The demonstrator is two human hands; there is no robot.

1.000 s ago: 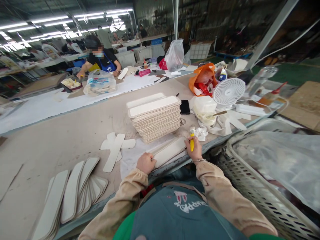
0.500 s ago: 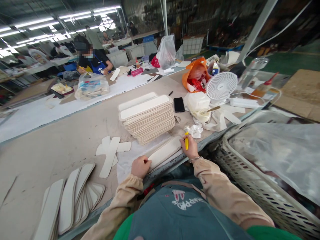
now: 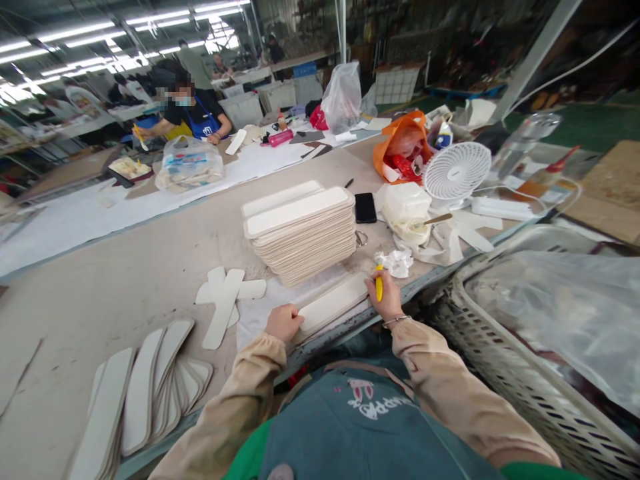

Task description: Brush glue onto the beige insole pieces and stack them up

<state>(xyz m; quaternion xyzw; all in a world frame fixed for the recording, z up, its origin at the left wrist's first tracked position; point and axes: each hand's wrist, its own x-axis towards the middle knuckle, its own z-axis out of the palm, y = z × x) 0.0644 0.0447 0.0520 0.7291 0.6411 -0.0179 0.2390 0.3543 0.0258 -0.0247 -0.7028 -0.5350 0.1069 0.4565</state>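
Observation:
A low stack of long white strips with rounded ends lies along the table's front edge between my hands. My left hand is closed at the stack's left end, fingers curled and thumb against it. At the right end, my right hand is closed round a yellow-handled brush, its pale head pointing away from me. That hand's fingertips also touch the strips. Just behind stands a tall pile of similar strips. Several strips lie crossed to the left, with fanned strips nearer the front.
Crumpled tissue, a phone, a tub of pale paste and a white fan stand to the right. A plastic basket is beside the table. Across it, a co-worker holds a yellow-handled tool.
The view has shifted slightly. Both my hands stay at the stack's ends, the left fingers slightly straighter. The co-worker's arm has stretched outward to the left with the yellow-handled tool.

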